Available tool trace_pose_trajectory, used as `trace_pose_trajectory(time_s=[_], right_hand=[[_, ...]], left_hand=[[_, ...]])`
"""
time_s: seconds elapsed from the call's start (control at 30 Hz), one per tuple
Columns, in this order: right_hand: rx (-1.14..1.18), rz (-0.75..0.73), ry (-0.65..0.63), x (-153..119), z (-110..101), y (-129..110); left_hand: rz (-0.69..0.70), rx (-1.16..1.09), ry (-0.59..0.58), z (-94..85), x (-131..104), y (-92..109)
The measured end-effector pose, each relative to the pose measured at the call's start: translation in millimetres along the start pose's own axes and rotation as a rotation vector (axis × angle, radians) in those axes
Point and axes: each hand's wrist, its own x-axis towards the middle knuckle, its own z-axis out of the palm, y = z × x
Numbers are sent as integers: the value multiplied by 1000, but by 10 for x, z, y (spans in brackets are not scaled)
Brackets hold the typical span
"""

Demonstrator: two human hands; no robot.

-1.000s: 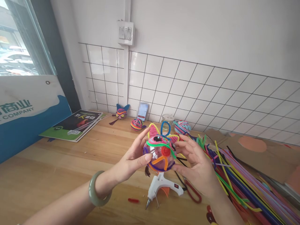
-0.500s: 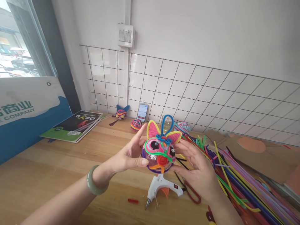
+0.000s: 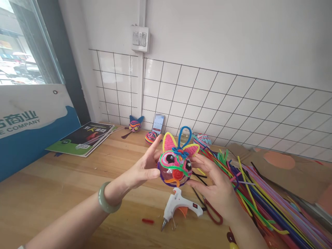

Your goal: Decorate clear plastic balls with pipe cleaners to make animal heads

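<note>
Between my two hands, above the table, is a round clear ornament (image 3: 168, 174) with a cat-like face made of coloured pipe cleaners. It has pink ears edged in yellow, black eyes, a red nose and a blue loop on top. My left hand (image 3: 146, 167) holds its left side, thumb at the front and index finger pointing up. On the other side, my right hand (image 3: 214, 183) grips it with fingers behind the ear and thumb low. Below it a white glue gun (image 3: 178, 204) rests on the table, near a short red pipe cleaner piece (image 3: 147, 221).
Many loose pipe cleaners (image 3: 269, 197) lie at the right beside cardboard (image 3: 267, 173). Along the wall stand a blue-eared ornament (image 3: 135, 125), a striped ball (image 3: 151, 137), a phone (image 3: 158, 123) and a glass jar (image 3: 185, 136). Booklets (image 3: 83, 138) lie at the left.
The ornament has shifted slightly left and its face has turned a little, both hands still around it. The glue gun has stayed in place.
</note>
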Motion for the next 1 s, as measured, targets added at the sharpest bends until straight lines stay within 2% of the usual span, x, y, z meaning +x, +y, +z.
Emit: trace_pose_trajectory(time_s=[0.2, 0.4, 0.53, 0.67, 0.87, 1.0], right_hand=[[-133, -99, 23, 29, 69, -1], [-152, -131, 19, 16, 67, 13], [-112, -101, 2, 16, 57, -5], [-13, 45, -21, 56, 58, -57], [270, 481, -131, 143, 60, -135], [340, 566, -147, 152, 66, -123]], left_hand=[[12, -15, 148, -2, -8, -126], [-3, -53, 167, -21, -7, -148], [-18, -72, 178, -21, -4, -156], [-119, -124, 260, 9, -5, -187], [-304, -182, 401, 78, 3, -240], [-342, -221, 421, 90, 11, -273]])
